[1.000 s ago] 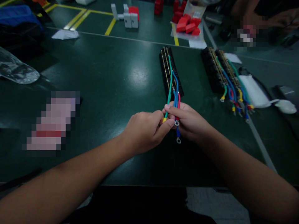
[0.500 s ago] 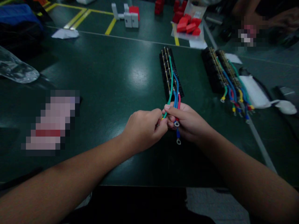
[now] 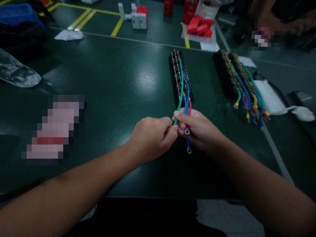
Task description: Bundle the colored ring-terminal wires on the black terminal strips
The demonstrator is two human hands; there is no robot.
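Observation:
A black terminal-strip-like block [image 3: 178, 77] with brass-coloured rods lies on the green table, its wires running toward me. My left hand [image 3: 158, 136] is closed in a pinch on the lower end of the green wire [image 3: 182, 89]; that end is hidden by the fingers. My right hand [image 3: 197, 126] is closed around the wires, its thumb over the green one, with blue wires [image 3: 187, 90] and a red wire [image 3: 189, 106] passing through the grip. Below its fingers hang ring terminals [image 3: 189, 150], one with a blue sleeve.
Two similar wired blocks [image 3: 224, 74] lie to the right, by a white packet [image 3: 270, 97]. A pixelated flat object [image 3: 53, 128] is at left, below clear plastic [image 3: 18, 70]. Red parts [image 3: 199, 28] and grey blocks [image 3: 139, 20] stand at the back. Another person's arm [image 3: 264, 13] shows upper right.
Both hands keep almost the same place and grip. The left fingers have shifted very slightly, now covering the yellow bit at the green wire's end.

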